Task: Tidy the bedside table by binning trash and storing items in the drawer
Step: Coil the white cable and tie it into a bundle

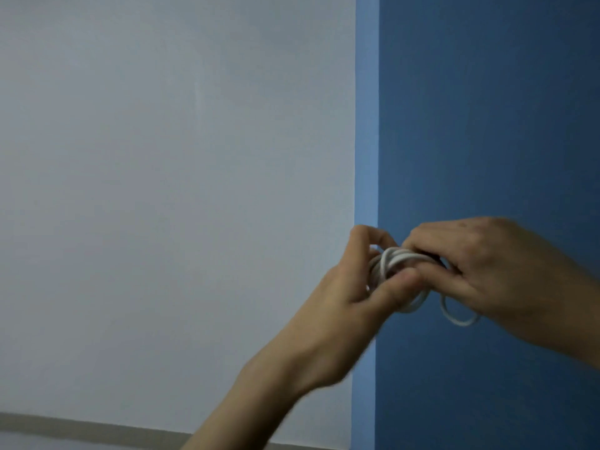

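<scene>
The white cable (394, 259) was gripped in both the left hand (349, 284) and the right hand (480, 267), coiled up but not yet put in the drawer, which could not be seen.

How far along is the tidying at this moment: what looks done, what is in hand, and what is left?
Done: cannot tell, since only the wall shows behind the hands. In hand: the left hand and right hand both grip a white cable, coiled into loops, one loop hanging below. Left: the cable is not yet stored away.
</scene>
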Tool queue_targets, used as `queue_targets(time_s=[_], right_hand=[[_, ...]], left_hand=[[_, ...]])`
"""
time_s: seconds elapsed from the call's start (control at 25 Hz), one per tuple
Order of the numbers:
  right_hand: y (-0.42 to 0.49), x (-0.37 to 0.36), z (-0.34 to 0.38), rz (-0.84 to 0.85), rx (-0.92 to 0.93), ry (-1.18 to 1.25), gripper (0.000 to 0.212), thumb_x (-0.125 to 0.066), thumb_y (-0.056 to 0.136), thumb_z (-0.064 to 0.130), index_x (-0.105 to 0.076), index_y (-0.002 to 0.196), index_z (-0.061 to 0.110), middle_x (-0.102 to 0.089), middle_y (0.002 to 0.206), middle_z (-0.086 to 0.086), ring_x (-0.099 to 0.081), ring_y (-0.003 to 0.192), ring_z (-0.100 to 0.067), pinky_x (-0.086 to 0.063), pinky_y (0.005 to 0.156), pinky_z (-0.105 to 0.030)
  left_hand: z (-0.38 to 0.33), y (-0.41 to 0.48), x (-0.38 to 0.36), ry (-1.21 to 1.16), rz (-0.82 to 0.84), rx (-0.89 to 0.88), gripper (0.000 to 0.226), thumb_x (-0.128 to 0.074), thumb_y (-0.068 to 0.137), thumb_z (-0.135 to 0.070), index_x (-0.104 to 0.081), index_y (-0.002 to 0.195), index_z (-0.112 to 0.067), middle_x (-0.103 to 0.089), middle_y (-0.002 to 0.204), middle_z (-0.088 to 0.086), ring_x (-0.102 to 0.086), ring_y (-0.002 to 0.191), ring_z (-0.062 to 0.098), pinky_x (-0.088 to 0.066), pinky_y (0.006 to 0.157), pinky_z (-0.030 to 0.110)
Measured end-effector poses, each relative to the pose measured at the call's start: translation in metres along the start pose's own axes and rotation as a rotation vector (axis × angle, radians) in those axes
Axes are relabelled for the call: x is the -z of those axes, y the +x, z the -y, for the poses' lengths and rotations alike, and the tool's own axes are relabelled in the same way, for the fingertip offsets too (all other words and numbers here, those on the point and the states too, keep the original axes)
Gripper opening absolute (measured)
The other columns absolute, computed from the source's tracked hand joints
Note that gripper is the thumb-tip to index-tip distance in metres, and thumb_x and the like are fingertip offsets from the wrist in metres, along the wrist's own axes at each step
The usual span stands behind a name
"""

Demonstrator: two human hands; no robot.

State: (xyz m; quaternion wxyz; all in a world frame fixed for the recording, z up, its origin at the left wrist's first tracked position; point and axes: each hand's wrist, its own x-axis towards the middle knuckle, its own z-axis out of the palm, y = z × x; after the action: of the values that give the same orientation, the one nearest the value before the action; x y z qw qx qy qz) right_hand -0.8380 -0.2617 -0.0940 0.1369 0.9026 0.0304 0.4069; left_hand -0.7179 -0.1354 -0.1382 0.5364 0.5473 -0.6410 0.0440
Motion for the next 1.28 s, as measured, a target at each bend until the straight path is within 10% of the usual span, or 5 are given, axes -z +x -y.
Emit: queue_targets(time_s=[0.44, 0.64, 0.76, 0.96, 1.28], right_hand=[[-0.011, 0.037, -0.033, 0.076, -0.269, 0.566, 0.063, -0.059, 0.049, 0.083, -0.067, 0.049, 0.020, -0.041, 0.036, 0.003, -0.034, 0.032, -0.007, -0.023, 0.034, -0.015], [-0.031, 0.016, -0.029, 0.102, -0.004, 1.290, 0.034, -0.050, 0.089, 0.043, -0.068, 0.076, 0.018, -0.063, 0.076, 0.004, -0.059, 0.073, -0.010, -0.052, 0.065, -0.019], [-0.018, 0.021, -0.023, -0.185, -0.032, 1.458, 0.039, -0.040, 0.099, 0.024, -0.055, 0.095, -0.011, -0.062, 0.085, -0.021, -0.063, 0.075, -0.028, -0.054, 0.067, -0.041], [-0.015, 0.005, 0.005, -0.443, 0.003, 0.977, 0.032, -0.059, 0.076, 0.060, -0.062, 0.069, 0.029, -0.057, 0.067, 0.014, -0.063, 0.055, -0.010, -0.056, 0.055, -0.023], [-0.018, 0.001, 0.015, -0.419, 0.170, 0.603, 0.011, -0.065, 0.076, 0.029, -0.054, 0.074, 0.028, -0.062, 0.082, 0.013, -0.066, 0.080, -0.013, -0.055, 0.067, -0.020]], left_hand=[[0.019, 0.002, 0.002, 0.053, -0.292, -0.127, 0.019, -0.043, 0.096, -0.029, -0.062, 0.095, -0.025, -0.047, 0.061, -0.013, -0.039, 0.053, 0.004, -0.032, 0.049, 0.010], [0.007, 0.006, -0.008, -0.043, -0.275, -0.111, 0.020, -0.042, 0.098, -0.025, -0.061, 0.094, -0.022, -0.043, 0.061, -0.011, -0.039, 0.051, 0.005, -0.031, 0.047, 0.010], [0.002, 0.008, -0.014, -0.054, -0.281, -0.110, 0.019, -0.041, 0.098, -0.026, -0.059, 0.093, -0.023, -0.043, 0.062, -0.009, -0.038, 0.052, 0.005, -0.033, 0.046, 0.012], [-0.003, 0.013, -0.016, -0.028, -0.289, -0.109, 0.020, -0.039, 0.099, -0.027, -0.056, 0.090, -0.021, -0.045, 0.056, -0.012, -0.039, 0.048, 0.004, -0.033, 0.046, 0.012], [-0.004, 0.018, -0.009, -0.028, -0.308, -0.091, 0.022, -0.038, 0.099, -0.027, -0.056, 0.090, -0.019, -0.044, 0.054, -0.010, -0.042, 0.046, 0.003, -0.032, 0.046, 0.009]])
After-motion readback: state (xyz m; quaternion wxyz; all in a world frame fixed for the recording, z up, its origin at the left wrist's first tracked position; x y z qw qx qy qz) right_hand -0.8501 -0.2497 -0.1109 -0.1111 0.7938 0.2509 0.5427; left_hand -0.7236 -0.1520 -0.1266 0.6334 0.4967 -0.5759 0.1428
